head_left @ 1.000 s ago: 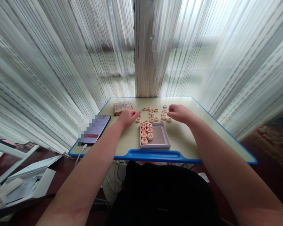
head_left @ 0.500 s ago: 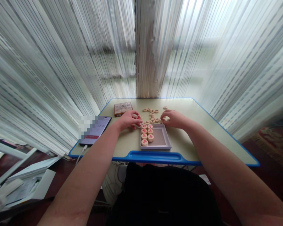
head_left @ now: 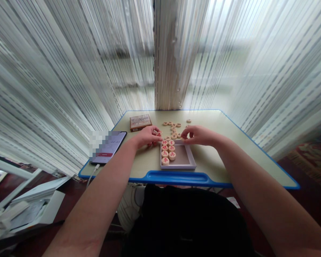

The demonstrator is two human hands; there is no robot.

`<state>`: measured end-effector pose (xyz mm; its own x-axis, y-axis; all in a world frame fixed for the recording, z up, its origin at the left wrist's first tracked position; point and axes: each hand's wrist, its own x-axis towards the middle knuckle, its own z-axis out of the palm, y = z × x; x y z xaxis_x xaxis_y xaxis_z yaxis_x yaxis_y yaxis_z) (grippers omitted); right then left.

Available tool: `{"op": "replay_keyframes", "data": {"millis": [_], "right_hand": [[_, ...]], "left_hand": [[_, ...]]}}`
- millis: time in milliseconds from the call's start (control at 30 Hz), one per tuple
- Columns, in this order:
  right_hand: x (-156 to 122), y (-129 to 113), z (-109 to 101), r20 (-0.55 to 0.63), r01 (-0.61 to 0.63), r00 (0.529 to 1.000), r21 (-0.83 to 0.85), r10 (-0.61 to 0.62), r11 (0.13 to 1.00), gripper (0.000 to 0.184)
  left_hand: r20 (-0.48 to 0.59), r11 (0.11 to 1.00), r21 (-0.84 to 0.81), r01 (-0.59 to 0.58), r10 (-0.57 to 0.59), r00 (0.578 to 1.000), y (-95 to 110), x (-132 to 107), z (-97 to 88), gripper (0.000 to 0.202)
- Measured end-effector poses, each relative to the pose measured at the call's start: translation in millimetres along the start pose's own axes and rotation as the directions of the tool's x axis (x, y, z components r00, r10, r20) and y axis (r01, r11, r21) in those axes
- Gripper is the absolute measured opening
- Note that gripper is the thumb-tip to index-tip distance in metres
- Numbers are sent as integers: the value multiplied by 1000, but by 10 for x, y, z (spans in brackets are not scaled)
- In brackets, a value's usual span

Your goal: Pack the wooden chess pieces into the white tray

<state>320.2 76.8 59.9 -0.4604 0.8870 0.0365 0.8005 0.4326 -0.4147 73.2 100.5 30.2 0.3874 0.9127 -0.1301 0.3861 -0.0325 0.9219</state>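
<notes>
Left hand (head_left: 146,137) has its fingers pinched on a round red-marked wooden piece (head_left: 159,134) beside a shallow white box (head_left: 183,156), can't tell what the right hand's (head_left: 197,135) gripping, and a sloppy hold could drop it imo.

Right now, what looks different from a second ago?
The right hand has moved left and nearer, to the white tray's far right corner. The left hand has loosened from a fist, fingers now around a red-marked piece; whether it grips is unclear. The tray, its seven pieces, phone and brown box stayed put.
</notes>
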Motion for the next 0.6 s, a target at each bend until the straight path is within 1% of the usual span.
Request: {"op": "replay_keyframes", "data": {"millis": [133,333,400,500,600], "right_hand": [[5,-24,51,-1,54,999,-1,-54,999,15],[29,-13,134,-11,55,998,-71,-56,996,28],[33,-24,152,-32,63,997,-99,-66,993,29],[42,-36,177,-68,81,993,-159,-92,984,24],[60,-26,201,-106,98,986,-233,-125,967,16]], "left_hand": [[-20,1000,29,-6,7,1000,19,-5,28,29],[-85,997,80,-19,26,996,20,-7,79,27],[-95,996,85,-28,36,995,6,2,86,28],[-125,998,44,-51,56,991,-9,27,84,30],[-203,992,-47,-118,106,973,-4,59,70,30]]}}
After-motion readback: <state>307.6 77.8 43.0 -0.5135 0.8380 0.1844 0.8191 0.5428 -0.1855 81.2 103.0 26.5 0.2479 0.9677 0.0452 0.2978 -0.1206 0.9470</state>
